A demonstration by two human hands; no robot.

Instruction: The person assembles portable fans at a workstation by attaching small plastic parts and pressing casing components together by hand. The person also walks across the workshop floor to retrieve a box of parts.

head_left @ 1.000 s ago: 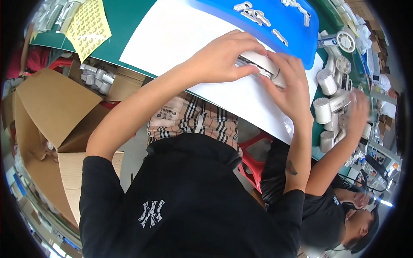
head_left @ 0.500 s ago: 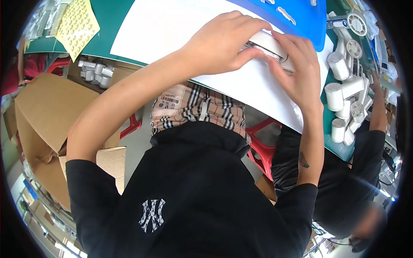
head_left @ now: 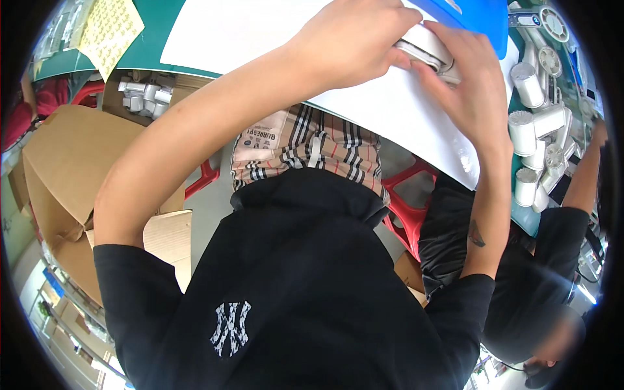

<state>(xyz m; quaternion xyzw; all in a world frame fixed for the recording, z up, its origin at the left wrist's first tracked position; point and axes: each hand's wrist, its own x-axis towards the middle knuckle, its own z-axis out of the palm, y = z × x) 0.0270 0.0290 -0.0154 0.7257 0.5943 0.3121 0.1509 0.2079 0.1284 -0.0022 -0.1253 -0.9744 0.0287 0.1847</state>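
Observation:
Both of my hands are closed on a white, elongated plastic housing (head_left: 426,42) with a dark slot along its near side. It is held over the white sheet (head_left: 227,36) on the table. My left hand (head_left: 364,42) grips its left end with thumb and fingers. My right hand (head_left: 471,84) holds the right end, thumb on the near side and fingers over the far side. The fingers hide much of the part. A blue tray (head_left: 487,29) lies just beyond my hands, with a pale piece in it.
White plastic devices (head_left: 523,133) with round ends crowd the green table's right side, beside a co-worker's arm (head_left: 585,169). A yellow sticker sheet (head_left: 110,32) lies far left. Below stand an open cardboard box (head_left: 84,156), a box of white parts (head_left: 146,97) and a red stool (head_left: 409,221).
My hands and the housing have shifted up and right in the picture, both hands still holding it. The view has moved slightly, and less of the blue tray shows.

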